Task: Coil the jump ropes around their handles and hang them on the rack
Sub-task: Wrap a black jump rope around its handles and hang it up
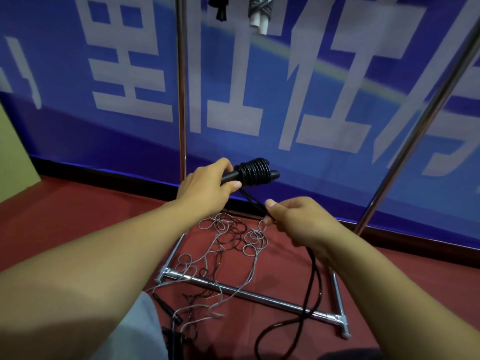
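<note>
Left grip: While your left hand (207, 187) curls round the black handles (231, 178), its fingers wrap the near end and the thumb lies along the underside, so the grip is clamped on them.
Coil: Just beyond that grip, the black rope (253, 171) is wound in tight glossy turns round the handles, whose far end pokes out past the coil.
Right grip: Your right hand (293, 219) pinches the free run of the same black rope between thumb and curled fingers, below and to the right of the left grip.
Rope between grips: A short taut stretch runs from the coil down to your right pinch.
Rope tail: Behind your right grip the black rope drops under the wrist, crosses the rack's bottom rail and loops on the red floor (78, 216).
Loose ropes: Below both grips, a tangle of grey rope (228, 245) and thin dark rope lies on the floor over the rack base (249, 292).
Spare handles: Below your left forearm, near the grey trouser leg (145, 328), dark handles (166, 307) lie on the floor.
Rack: Chrome uprights (181, 87) rise beyond the left grip and to the right of the right grip.
Hung ropes: High above the grips, at the top edge, one black bundle (219, 9) and one grey bundle with white handles (259, 14) hang.
Backdrop: A blue banner (324, 87) with large white characters stands behind the rack.
</note>
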`<state>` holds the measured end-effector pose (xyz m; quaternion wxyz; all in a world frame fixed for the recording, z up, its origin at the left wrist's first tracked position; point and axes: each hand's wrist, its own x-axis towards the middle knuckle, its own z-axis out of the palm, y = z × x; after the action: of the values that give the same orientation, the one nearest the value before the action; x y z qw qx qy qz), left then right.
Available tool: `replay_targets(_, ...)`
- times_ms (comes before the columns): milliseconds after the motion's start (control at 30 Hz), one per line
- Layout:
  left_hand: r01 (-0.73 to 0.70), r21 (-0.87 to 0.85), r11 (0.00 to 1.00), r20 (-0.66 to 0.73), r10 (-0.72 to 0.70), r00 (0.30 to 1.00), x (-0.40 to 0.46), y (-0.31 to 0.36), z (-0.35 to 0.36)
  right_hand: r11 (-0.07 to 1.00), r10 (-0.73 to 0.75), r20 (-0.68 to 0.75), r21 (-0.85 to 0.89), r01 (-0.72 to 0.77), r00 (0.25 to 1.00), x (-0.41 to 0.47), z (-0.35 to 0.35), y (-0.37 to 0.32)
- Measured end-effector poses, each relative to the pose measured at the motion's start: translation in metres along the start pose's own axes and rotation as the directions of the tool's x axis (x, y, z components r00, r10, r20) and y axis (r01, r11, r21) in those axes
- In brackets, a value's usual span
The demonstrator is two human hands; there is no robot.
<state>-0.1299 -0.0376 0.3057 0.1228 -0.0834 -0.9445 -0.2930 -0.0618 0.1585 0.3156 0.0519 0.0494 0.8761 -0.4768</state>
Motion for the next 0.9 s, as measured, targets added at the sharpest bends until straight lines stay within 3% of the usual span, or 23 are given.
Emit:
replay_targets(300, -0.063, 0.181, 0.981, 0.232, 0.019, 0.973, 0.003, 0.0, 0.004, 0.95, 0.027, 0.128, 0.306, -0.066, 0.991, -0.009, 0.0, -0.007)
replay_targets(533, -0.271, 0.176, 0.946, 0.54, 0.137, 0.831, -0.005, 0.002, 0.01, 0.931, 0.044, 0.029, 0.361, -0.051, 0.999, -0.001, 0.003, 0.003)
replay_targets(700, -0.343, 0.143, 0.928, 0.587, 0.2, 0.785, -0.01, 0.008, 0.012, 0.924, 0.062, 0.015, 0.376, -0.063, 0.998, 0.002, 0.005, 0.006)
replay_targets(900, -0.334, 0.099, 0.937, 0.649, 0.194, 0.736, -0.015, 0.011, 0.007, 0.905, 0.077, -0.001, 0.419, -0.07, 0.997, -0.003, 0.005, 0.003)
